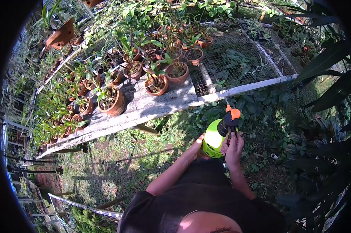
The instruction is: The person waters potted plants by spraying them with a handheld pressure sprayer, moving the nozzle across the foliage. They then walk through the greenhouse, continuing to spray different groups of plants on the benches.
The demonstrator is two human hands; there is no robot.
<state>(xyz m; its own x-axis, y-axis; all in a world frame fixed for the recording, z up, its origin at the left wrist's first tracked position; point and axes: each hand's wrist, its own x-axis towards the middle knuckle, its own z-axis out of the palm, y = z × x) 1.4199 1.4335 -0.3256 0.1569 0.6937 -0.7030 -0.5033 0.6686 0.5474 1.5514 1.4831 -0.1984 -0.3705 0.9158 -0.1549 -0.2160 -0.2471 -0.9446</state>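
A bright green pump spray bottle (213, 140) with a black head and an orange pump knob (235, 113) is held in front of my body. My right hand (233, 148) has its fingers wrapped round the black handle below the head. Against the left side of the bottle, low down, lies my left hand (200, 146), partly hidden behind it. The orange nozzle (228, 107) points away from me, close to the front edge of the plant bench (243, 90). A small green sprig shows just beyond its tip.
Terracotta pots with leafy plants, such as one potted plant (157, 85), stand on the bench to the left. Wire mesh (237, 58) covers its right part. Long dark leaves (331, 66) hang on the right. A hanging pot (61, 34) is at upper left.
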